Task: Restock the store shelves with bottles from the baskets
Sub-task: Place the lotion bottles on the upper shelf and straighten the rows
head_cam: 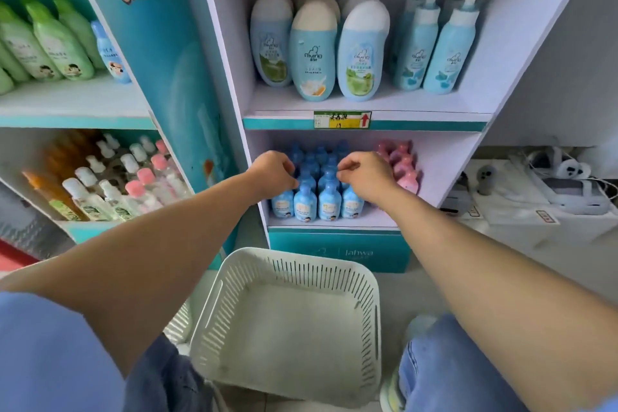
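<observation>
A white slotted basket (287, 324) stands on the floor between my knees with nothing inside it. On the low shelf (334, 222) stand several rows of small blue bottles (329, 201) and, to their right, pink bottles (404, 165). My left hand (272, 174) reaches over the left side of the blue rows with its fingers curled, fingertips at a bottle top. My right hand (364, 174) does the same on the right side. Whether either hand grips a bottle is hidden by the fingers.
The shelf above holds large blue bottles (312, 50) and pump bottles (448, 43), with a price tag (342, 119) on its edge. The left unit holds green bottles (60, 40) and small capped bottles (110, 177). Boxes and devices (551, 191) lie at the right.
</observation>
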Demonstrator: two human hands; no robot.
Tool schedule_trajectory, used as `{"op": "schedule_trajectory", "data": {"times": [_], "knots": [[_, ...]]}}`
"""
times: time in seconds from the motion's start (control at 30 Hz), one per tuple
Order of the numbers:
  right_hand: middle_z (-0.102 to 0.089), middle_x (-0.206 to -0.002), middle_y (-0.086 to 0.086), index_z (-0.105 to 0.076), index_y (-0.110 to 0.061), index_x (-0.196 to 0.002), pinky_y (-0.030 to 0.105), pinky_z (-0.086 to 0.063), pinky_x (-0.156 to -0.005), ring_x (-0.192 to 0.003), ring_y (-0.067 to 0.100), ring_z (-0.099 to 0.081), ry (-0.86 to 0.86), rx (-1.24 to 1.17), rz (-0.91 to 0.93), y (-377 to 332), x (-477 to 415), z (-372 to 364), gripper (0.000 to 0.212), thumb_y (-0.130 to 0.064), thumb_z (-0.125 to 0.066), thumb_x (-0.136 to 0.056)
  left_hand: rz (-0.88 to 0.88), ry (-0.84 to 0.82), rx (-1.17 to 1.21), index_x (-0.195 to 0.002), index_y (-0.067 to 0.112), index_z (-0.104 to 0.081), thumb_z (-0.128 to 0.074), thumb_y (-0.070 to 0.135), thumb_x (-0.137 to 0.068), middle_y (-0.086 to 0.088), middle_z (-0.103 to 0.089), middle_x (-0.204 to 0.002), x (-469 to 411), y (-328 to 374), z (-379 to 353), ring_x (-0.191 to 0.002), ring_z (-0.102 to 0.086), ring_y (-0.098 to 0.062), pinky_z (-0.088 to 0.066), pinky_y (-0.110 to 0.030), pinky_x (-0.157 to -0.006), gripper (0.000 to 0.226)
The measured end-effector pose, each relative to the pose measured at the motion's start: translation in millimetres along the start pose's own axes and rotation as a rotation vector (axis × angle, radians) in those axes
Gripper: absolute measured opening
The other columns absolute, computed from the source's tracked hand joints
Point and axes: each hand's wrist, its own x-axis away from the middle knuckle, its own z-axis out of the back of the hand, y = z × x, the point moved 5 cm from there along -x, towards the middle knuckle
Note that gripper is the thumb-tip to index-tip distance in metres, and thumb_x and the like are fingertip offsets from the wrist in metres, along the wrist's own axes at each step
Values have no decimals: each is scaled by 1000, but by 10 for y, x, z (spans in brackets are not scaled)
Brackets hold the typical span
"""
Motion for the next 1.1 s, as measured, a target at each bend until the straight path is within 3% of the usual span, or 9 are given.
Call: {"op": "schedule_trajectory", "data": {"times": [0.1, 0.3, 0.43, 0.53, 0.63, 0.73, 0.83, 0.93, 1.1], "knots": [[-70, -102, 8, -69, -5, -100, 26, -49, -85, -88, 15, -60, 4, -31, -44, 232, -236, -194, 16, -7, -65, -85, 45, 5, -3, -113, 5, -63, -67, 8, -84, -13, -63, -112, -266, -174, -149, -85, -52, -20, -47, -31, -80, 30], [-68, -109, 8, -66, -5, -110, 19, -42, -75, -88, 12, -56, 22, -114, -78, 540, -800, -469, 23, -10, -63, -88, 95, 64, -1, -110, 6, -64, -60, 7, -87, -7, -58, -94, -921, -334, -361, -78, -50, -22, -41, -25, -69, 23], [-69, -112, 8, -66, -7, -112, 28, -47, -90, -96, 18, -62, 31, -67, -59, 669, -1198, -543, 26, -13, -65, -87, 39, 102, -71, -108, 17, -63, -57, 10, -89, -5, -59, -97, -1325, -287, -472, -81, -50, -20, -39, -24, -62, 21], [-68, -112, 10, -66, -8, -111, 31, -47, -90, -98, 21, -62, 9, 23, -22, 771, -1421, -589, 25, -14, -66, -86, 18, 100, -141, -114, 15, -62, -56, 11, -90, -2, -56, -99, -1575, -267, -582, -84, -49, -18, -36, -22, -69, 25], [-68, -114, 8, -66, -11, -111, 36, -49, -92, -107, 27, -62, -6, 116, -1, 852, -1559, -607, 26, -16, -65, -86, -18, 113, -121, -98, 19, -59, -55, 5, -89, -3, -53, -96, -1746, -282, -696, -83, -48, -19, -40, -25, -64, 17], [-66, -118, 6, -64, -13, -116, 34, -47, -94, -111, 25, -60, -2, 164, 40, 874, -1711, -587, 29, -18, -64, -87, -67, 145, -113, -92, 17, -57, -51, 3, -89, -6, -56, -95, -1884, -293, -752, -88, -57, -25, -48, -31, -78, 15], [-65, -121, 3, -64, -15, -119, 29, -45, -94, -114, 23, -59, 16, 184, 73, 885, -1804, -600, 32, -19, -65, -87, -91, 192, -169, -108, 6, -64, -50, 2, -90, -13, -63, -104, -2003, -325, -760, -97, -60, -29, -47, -30, -80, 23], [-66, -121, 3, -64, -16, -118, 27, -43, -92, -114, 23, -58, 25, 219, 91, 948, -1901, -675, 32, -21, -64, -87, -89, 257, -272, -116, 5, -62, -54, 5, -89, -15, -58, -121, -2146, -375, -744, -110, -56, -29, -41, -28, -88, 28], [-66, -119, 5, -64, -22, -114, 36, -42, -99, -118, 31, -51, 47, 273, 103, 1024, -2117, -871, 29, -29, -65, -85, -113, 268, -476, -124, 9, -56, -56, 12, -90, -16, -49, -131, -2383, -405, -818, -122, -44, -32, -33, -32, -103, 34]]}}
